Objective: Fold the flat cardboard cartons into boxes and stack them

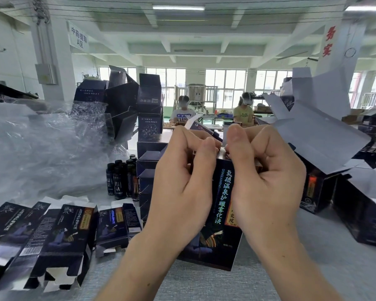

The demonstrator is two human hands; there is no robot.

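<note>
Grey table [345, 268] beneath, your left hand [182, 183] and right hand [267, 183] pinch the carton [221, 205] by its top flaps; uneven pressure could crease them.

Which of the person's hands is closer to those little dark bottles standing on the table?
Left. The left hand grips the carton just right of the bottles; the right hand lies beyond it, farther right.

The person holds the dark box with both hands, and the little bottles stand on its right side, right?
Not quite. The left hand and right hand do hold the dark box, but the head view shows the little bottles standing on its left side.
</note>
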